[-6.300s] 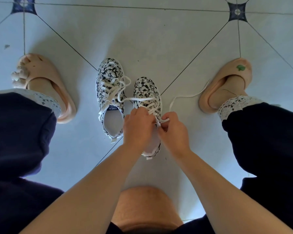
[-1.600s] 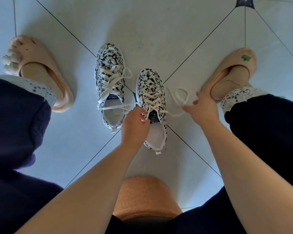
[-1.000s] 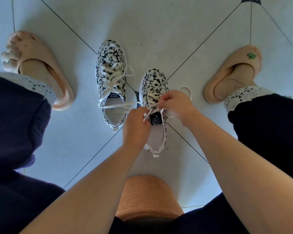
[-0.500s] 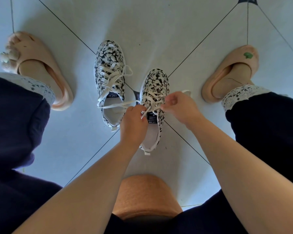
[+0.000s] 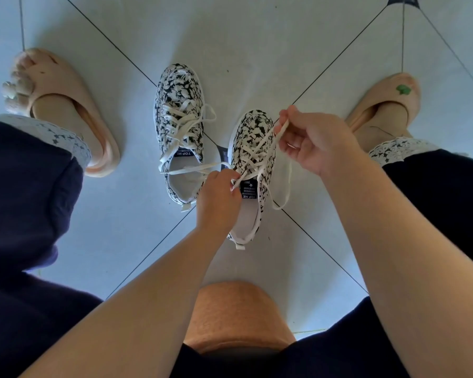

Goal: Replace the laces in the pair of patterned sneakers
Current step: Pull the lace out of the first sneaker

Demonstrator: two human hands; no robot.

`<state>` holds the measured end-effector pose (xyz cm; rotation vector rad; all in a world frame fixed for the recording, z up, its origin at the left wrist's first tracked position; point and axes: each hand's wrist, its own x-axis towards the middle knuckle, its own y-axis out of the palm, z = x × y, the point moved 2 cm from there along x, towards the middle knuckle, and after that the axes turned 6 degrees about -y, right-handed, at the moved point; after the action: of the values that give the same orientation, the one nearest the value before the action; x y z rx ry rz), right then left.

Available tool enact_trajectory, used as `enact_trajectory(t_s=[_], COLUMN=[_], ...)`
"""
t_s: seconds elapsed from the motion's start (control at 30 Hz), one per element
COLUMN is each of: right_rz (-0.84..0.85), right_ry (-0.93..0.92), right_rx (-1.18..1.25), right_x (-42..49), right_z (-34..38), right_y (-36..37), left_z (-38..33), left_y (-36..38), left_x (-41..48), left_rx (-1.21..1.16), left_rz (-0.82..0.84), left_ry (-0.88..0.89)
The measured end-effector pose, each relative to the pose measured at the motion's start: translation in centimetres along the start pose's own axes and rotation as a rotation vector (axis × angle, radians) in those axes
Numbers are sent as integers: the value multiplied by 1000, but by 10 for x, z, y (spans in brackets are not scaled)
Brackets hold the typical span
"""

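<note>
Two black-and-white patterned sneakers stand on the tiled floor between my feet. The left sneaker (image 5: pixel 178 115) has its white lace threaded and lying loose. The right sneaker (image 5: pixel 253 148) is laced with a white lace (image 5: pixel 257 148). My left hand (image 5: pixel 219 197) grips the left side of the right sneaker at its tongue and pinches one lace end, which trails left across the other shoe. My right hand (image 5: pixel 314 143) pinches the other lace end, lifted up and to the right of the toe, and a slack loop (image 5: pixel 283 192) hangs beside the shoe.
My feet in peach slippers flank the sneakers, the left slipper (image 5: pixel 74 115) and the right slipper (image 5: pixel 385 107). Dark trouser legs fill both lower corners. The pale floor tiles (image 5: pixel 230 36) have dark diagonal grout lines.
My right hand has pulled its lace end up and out to the right, away from the eyelets. My left hand stays at the sneaker's tongue.
</note>
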<state>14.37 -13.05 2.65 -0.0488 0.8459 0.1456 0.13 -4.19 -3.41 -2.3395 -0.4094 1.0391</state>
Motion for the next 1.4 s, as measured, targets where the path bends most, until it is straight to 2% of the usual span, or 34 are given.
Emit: enact_trajectory(t_s=[0.03, 0.07, 0.13, 0.2, 0.3, 0.4, 0.47, 0.57, 0.63, 0.7, 0.83, 0.9, 1.0, 1.13, 1.4], right_rz=[-11, 0, 126, 232, 102, 17, -78, -185, -247, -242, 123, 150, 88, 91, 104], right_ry=[3, -39, -144, -214, -406, -389, -342, -336, -350, -320, -191, -249, -351, -437, -542], right_rx=[-91, -319, -788, -973, -994, -1002, -731, 6, 146, -38, -816, -1012, -1156, -1368, -1319], right_x=[4, 7, 6, 1, -6, -3, 1, 4, 9, 12, 6, 6, 4, -2, -4], right_z=[-5, -15, -41, -67, -82, -71, -44, 7, 21, 7, -64, -85, -86, -81, -91], right_y=[-2, -5, -5, -3, 2, 4, 2, -11, -24, -28, -11, -2, 8, 12, -3], left_z=[0, 0, 1, 0, 0, 1, 2, 1, 1, 0, 0, 1, 2, 2, 4], left_y=[0, 0, -1, 0, 1, 0, 0, 0, 0, 1, 3, 2, 2, 2, -1], left_x=[0, 1, 2, 1, 1, 2, 3, 3, 3, 2, 1, 2, 4, 4, 4], left_rx=[1, 2, 17, 32, 39, 39, 34, 31, 29, 25, 43, 42, 44, 25, -36], left_rz=[-2, -4, -1, 6, 3, 4, 5, 10, 6, 6, 2, -5, 5, 17, -2], left_ry=[-2, -4, -3, 6, 27, 19, 8, -7, -10, -3, 19, 22, 16, 7, -12])
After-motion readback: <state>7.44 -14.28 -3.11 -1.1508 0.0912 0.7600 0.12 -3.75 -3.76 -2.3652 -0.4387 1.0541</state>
